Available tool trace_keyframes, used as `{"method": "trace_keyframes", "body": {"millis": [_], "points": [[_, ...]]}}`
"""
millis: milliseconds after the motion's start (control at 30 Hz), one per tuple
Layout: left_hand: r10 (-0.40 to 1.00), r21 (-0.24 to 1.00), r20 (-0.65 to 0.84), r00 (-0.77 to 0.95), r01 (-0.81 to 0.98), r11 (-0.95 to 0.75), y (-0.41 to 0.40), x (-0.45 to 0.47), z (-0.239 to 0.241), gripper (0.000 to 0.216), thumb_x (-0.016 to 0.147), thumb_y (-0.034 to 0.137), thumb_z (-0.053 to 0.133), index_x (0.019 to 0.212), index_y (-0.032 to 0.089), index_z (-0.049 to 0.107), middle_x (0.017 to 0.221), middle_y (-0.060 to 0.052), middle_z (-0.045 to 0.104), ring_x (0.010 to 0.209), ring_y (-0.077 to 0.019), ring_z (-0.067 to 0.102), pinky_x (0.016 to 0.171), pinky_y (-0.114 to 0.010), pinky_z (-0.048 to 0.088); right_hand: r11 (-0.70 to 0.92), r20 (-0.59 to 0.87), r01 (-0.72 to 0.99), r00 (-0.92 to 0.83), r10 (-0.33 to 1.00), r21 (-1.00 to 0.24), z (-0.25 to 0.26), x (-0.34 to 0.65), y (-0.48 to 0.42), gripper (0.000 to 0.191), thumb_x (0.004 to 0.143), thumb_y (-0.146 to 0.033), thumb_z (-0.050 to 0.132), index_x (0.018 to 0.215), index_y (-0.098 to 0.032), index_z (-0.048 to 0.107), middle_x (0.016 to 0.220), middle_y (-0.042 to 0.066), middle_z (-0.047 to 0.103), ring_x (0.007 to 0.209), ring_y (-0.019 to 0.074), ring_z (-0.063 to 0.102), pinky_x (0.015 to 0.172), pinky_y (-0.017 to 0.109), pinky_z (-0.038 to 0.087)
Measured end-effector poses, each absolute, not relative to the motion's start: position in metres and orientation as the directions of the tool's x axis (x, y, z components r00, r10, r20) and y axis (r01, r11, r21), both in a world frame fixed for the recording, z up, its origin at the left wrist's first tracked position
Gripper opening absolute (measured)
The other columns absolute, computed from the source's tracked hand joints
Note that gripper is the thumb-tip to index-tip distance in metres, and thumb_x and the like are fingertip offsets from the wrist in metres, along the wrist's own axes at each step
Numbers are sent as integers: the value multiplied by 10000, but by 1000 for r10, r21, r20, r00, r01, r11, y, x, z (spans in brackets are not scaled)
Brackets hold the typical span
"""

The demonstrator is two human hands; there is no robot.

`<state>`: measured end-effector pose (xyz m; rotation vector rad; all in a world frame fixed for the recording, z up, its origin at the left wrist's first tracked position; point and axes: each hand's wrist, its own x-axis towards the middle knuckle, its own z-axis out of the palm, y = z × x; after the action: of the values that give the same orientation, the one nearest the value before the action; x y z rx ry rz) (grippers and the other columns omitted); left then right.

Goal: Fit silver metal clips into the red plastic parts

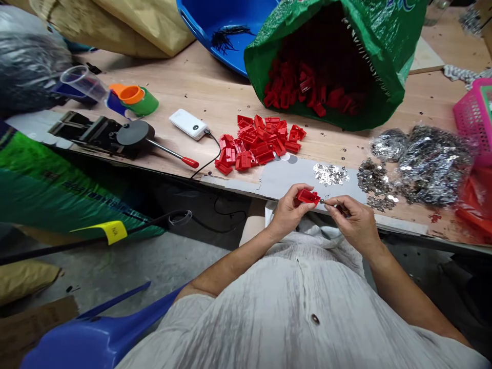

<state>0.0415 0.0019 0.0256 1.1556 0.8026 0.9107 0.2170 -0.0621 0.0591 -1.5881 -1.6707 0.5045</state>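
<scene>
My left hand is closed around a red plastic housing, held over the bench's front edge. Close by on the right, my right hand pinches a small metal piece at the housing's right end. Whether that piece touches the housing is too small to tell. More red housings lie heaped on the bench beyond my left hand. Just past my fingers, shiny flat metal pieces are spread on a grey sheet. Darker metal parts form piles to the right.
A green sack lies open at the back, with red housings inside. Behind the heap stands a blue basin. A lever tool and a white power bank are at left. Bagged metal parts and a pink basket sit at right.
</scene>
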Motion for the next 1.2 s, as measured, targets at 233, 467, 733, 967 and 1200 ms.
{"method": "trace_keyframes", "body": {"millis": [233,467,733,967,1200], "points": [[876,902,297,380,189,-388,-6,36,28,343,811,351,758,1111,229,642,1118,-53,741,1007,-183,722,888,-302,583,282,354,739,-62,933,-612,54,215,-59,105,927,-173,573,996,-219,636,914,54,721,802,184,670,704,313,512],[766,758,519,378,211,-617,-5,39,25,340,822,361,746,1105,203,643,1009,-20,765,851,-155,741,1133,-493,467,333,363,709,-116,924,-622,55,211,-56,106,956,-187,539,977,-218,638,895,60,707,829,196,670,721,325,518],[937,954,225,268,136,-268,-13,41,37,329,723,345,829,1020,265,712,1020,-34,764,1156,-287,675,1120,-500,466,122,117,509,-42,992,-852,63,218,-54,193,965,-311,525,1015,-240,698,960,60,673,865,193,631,739,324,492],[931,956,229,283,115,-270,-14,41,39,324,716,330,835,1011,261,721,1011,-30,768,1132,-286,685,1124,-492,462,-102,-68,389,100,993,-916,55,230,-54,197,907,-413,618,967,-227,642,849,10,622,691,138,507,617,277,401],[897,934,289,336,107,-341,-18,46,36,289,757,306,802,1026,248,716,1033,-29,765,1041,-244,715,1137,-494,452,-65,-65,349,9,998,-935,46,223,-48,163,883,-359,622,882,-230,523,801,-26,540,696,125,499,646,260,411]]}}
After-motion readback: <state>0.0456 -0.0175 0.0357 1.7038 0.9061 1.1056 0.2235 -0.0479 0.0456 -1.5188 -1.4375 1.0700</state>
